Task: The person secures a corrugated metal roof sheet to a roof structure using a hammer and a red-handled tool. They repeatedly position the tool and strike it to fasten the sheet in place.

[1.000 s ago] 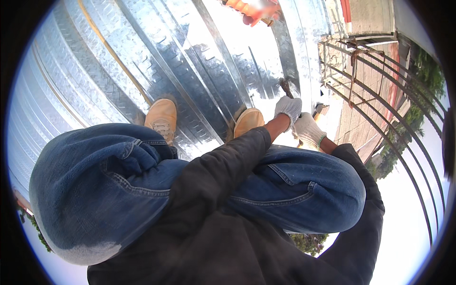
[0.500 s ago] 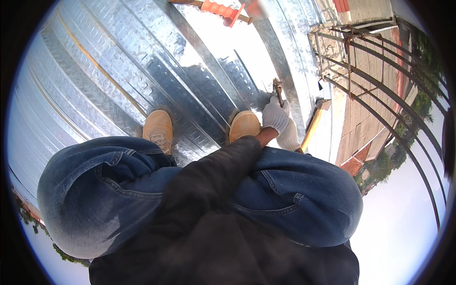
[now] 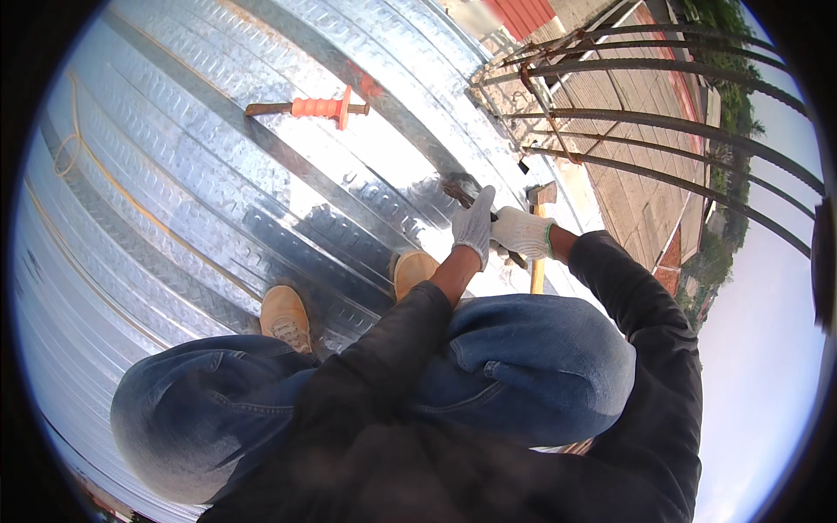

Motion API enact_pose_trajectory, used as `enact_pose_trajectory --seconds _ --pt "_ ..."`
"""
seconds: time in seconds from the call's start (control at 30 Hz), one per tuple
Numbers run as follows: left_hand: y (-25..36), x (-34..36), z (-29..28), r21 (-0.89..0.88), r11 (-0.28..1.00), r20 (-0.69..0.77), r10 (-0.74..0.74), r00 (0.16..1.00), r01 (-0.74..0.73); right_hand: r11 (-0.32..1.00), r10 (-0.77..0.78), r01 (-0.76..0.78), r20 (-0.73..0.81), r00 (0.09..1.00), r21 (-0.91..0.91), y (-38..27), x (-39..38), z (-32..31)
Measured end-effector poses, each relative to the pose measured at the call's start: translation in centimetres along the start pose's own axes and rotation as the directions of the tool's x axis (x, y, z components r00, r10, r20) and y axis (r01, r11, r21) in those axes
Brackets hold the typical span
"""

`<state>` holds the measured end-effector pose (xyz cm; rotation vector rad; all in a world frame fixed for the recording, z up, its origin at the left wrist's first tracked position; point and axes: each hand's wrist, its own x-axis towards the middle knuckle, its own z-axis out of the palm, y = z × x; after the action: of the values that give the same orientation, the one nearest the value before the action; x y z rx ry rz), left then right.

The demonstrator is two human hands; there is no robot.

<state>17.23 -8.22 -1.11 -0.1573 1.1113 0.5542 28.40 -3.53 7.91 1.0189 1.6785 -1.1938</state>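
My left hand (image 3: 472,225), in a white knitted glove, is closed around a dark, rusty plier-like tool (image 3: 459,192). The tool's head sticks out beyond my fingers, low over the ribbed metal sheeting. Close against it on the right is my right hand (image 3: 523,234), also gloved, its fingers curled on the same tool near the handles. A dark handle end shows below that hand; my gloves hide the middle. Right beside my right hand lies a hammer (image 3: 542,195) with a rusty head and yellow handle, partly covered by the hand.
A chisel (image 3: 316,108) with an orange hand guard lies on the shiny metal sheeting (image 3: 200,131). Thin yellow wire (image 3: 144,209) runs across the left side. Long bent rebars (image 3: 680,122) rise at the right, by the sheeting's edge. My shoes (image 3: 285,314) stand on the ribs.
My view has shifted right, so the chisel and rebars sit further left. My right hand, mostly hidden before, has come up beside the left one. The left still holds the tool.
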Motion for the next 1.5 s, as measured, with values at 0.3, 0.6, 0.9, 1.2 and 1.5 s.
enact_pose_trajectory --seconds 0.3,0.6,0.9,1.2,1.5 --pt "-5.6 4.1 -6.3 0.415 0.852 0.026 0.340 0.940 -0.320 0.655 0.468 0.090 -0.497 0.731 0.750 -5.3 6.2 13.6" --pt "-3.9 1.1 -3.2 0.532 0.786 -0.035 0.393 0.919 -0.315 0.709 0.424 0.034 -0.464 0.778 0.705 -3.0 3.6 10.3" --pt "-1.4 -5.0 4.6 -0.059 0.964 0.441 0.258 0.860 -0.259 0.507 0.594 -0.446 0.076 0.801 0.737 -5.9 -14.3 -3.9" --pt "-0.3 -1.7 1.6 0.084 0.970 0.274 0.199 0.941 -0.230 -0.164 0.485 0.360 -0.242 0.840 0.919 -2.9 -9.2 0.5" --pt "5.8 1.0 -4.8 -0.033 0.837 0.011 0.546 0.837 -0.546 -0.386 0.399 0.555 -0.409 0.821 0.737 4.3 1.1 -0.3"
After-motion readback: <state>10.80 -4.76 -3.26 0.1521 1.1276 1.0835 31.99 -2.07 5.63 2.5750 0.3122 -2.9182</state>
